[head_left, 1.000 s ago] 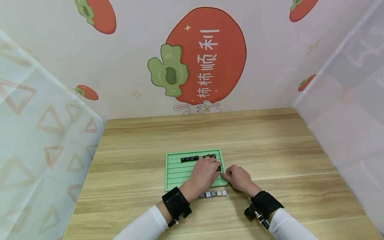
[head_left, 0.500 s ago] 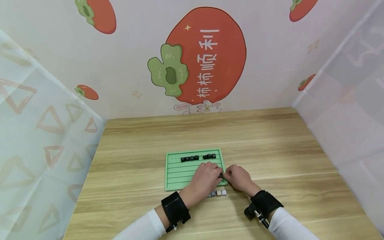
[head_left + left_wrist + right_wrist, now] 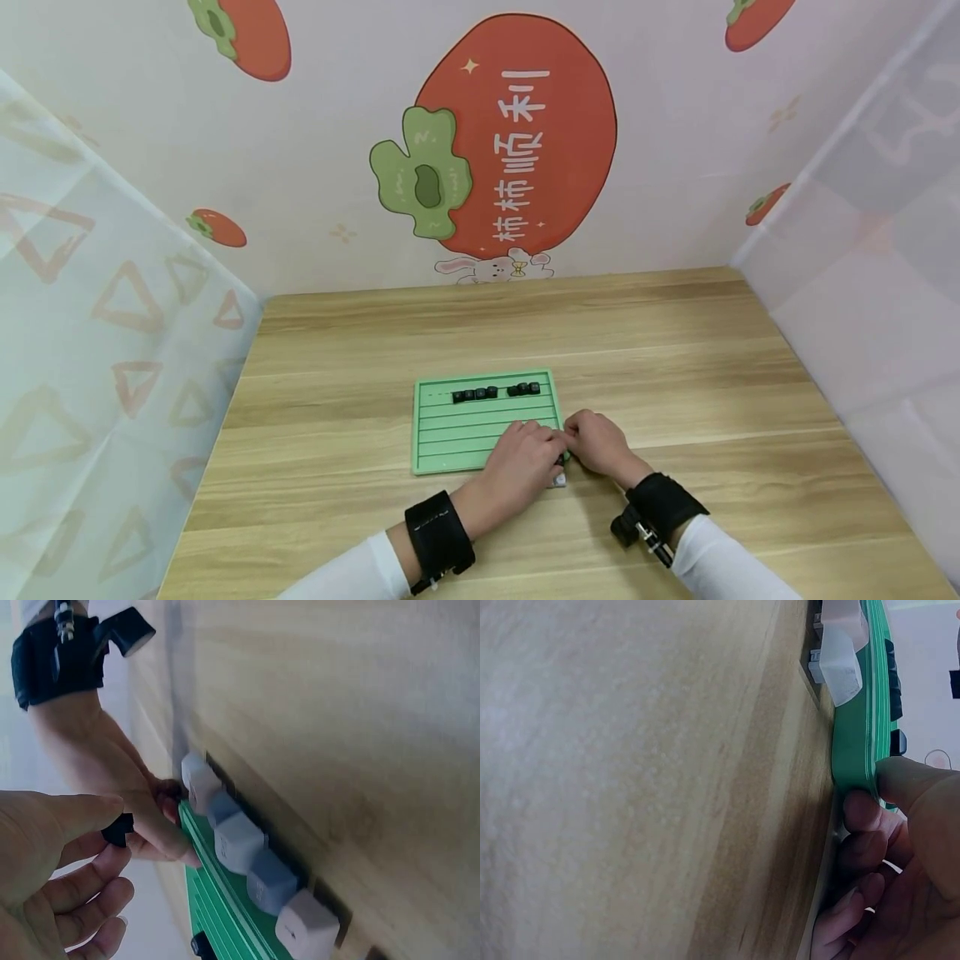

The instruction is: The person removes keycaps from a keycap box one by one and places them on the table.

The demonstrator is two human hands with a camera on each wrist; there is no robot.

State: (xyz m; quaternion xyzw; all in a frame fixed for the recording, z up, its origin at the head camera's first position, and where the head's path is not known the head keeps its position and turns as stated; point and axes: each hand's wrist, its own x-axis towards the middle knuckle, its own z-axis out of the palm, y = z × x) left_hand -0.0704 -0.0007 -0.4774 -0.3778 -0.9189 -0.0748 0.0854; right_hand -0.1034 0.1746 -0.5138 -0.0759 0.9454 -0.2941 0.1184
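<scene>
My left hand [image 3: 519, 468] is over the front right part of a green ridged tray [image 3: 450, 446]. In the left wrist view its thumb and index finger pinch a small black keycap [image 3: 118, 830], while the other fingers curl loosely below. My right hand [image 3: 600, 446] holds the tray's right front corner; the right wrist view has the thumb [image 3: 904, 780] on the top rim and fingers curled below it. On the tray's far ridge sit two groups of black keycaps, a longer one [image 3: 475, 395] on the left and a shorter one [image 3: 522, 389] on the right.
A row of white and grey-blue keycaps [image 3: 240, 844] lies on the wooden table [image 3: 337, 400] along the tray's near edge, mostly hidden by my left hand in the head view. A printed backdrop [image 3: 300, 167] stands behind the table, with pale side panels.
My left hand has moved toward me and slightly right along the tray's right side, carrying the black keycap. It now covers most of the pale row. My right hand keeps its place.
</scene>
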